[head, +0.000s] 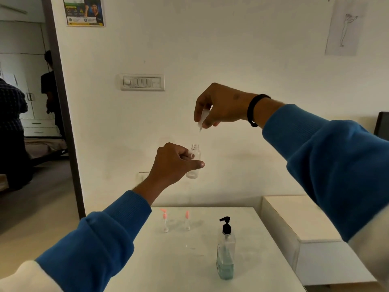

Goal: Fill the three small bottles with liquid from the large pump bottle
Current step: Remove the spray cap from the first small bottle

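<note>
First bottle opened, none filled yet.
Mid-frame, left hand (175,163) grips an empty bottle (194,163); right hand (219,106) pinches its cap (202,119) above. Two capped bottles (165,221) (apparently empty) and pump bottle (225,249) wait on the table (189,260) below.

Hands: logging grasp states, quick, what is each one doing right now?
Left hand: grips the small clear bottle, held upright in the air.
Right hand: pinches the bottle's clear pump top above its open neck.

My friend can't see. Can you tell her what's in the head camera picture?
A left hand holds a small clear bottle in the air while the right hand lifts its white pump top out. Below, a white table holds two pink-topped bottles and a large pump bottle.
</note>
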A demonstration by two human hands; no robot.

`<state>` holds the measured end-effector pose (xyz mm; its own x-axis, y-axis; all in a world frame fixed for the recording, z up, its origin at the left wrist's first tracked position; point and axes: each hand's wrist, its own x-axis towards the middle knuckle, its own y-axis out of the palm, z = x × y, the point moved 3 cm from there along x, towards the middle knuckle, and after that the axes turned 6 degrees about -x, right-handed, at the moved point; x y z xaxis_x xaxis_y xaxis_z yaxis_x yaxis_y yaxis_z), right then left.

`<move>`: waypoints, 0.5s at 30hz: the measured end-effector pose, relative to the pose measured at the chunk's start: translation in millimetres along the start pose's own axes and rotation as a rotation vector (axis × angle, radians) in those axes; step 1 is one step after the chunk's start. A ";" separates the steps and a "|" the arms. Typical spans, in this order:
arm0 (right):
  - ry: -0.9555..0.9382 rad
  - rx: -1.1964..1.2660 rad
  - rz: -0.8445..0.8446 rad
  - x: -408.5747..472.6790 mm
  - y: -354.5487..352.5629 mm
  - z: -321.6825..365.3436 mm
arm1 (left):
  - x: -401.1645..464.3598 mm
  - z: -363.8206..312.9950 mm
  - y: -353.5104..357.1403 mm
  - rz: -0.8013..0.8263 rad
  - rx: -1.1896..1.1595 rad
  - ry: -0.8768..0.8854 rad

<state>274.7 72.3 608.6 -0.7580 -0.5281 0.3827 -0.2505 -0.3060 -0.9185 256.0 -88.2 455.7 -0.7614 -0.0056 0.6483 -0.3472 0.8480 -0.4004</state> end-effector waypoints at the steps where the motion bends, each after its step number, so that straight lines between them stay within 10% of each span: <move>1: -0.007 0.004 -0.025 -0.9 -3.0 -2.0 | 0.0 0.1 -0.5 -0.003 0.002 -0.007; 15: 0.030 0.254 -0.325 -35.3 -31.1 -33.8 | 0.3 3.7 -11.9 -0.058 -0.005 -0.046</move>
<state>288.8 127.1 620.4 -0.6823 -0.3497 0.6420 -0.3258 -0.6407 -0.6952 257.9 -100.2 458.2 -0.7644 -0.0787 0.6399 -0.3886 0.8482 -0.3599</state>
